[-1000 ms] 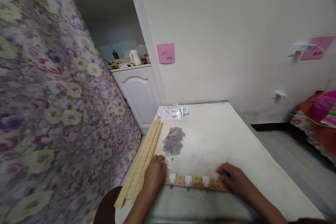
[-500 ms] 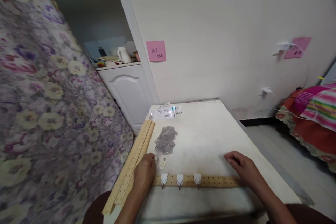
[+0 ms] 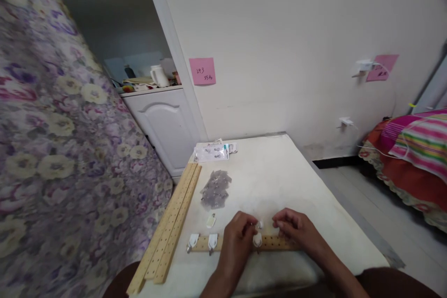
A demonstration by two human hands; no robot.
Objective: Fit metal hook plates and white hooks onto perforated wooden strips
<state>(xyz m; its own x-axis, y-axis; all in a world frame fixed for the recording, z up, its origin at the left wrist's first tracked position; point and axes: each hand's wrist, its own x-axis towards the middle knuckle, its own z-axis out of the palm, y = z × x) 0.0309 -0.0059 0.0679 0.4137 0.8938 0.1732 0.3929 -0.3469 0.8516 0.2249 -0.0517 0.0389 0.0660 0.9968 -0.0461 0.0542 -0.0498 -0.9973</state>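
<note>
A perforated wooden strip (image 3: 275, 242) lies across the near part of the white table (image 3: 296, 181), with white adhesive hooks (image 3: 203, 241) stuck on it. My left hand (image 3: 238, 238) rests over the middle of the strip, fingers curled, pinching a small white hook (image 3: 259, 225) at its tips. My right hand (image 3: 295, 229) is just to the right, fingers curled and pressed at the strip beside another white hook (image 3: 257, 240). A loose white hook (image 3: 211, 220) lies on the table to the left.
Two more long perforated wooden strips (image 3: 171, 228) lie along the table's left edge. A pile of clear hook pads (image 3: 215, 189) and a packet (image 3: 211, 152) sit farther back. A floral cloth (image 3: 63, 149) hangs left; a white cabinet (image 3: 164, 121) and a wall stand behind.
My left hand moved from the strip's left end to its middle and took a small white hook. My right hand came in from the right end toward the middle. The view shifted.
</note>
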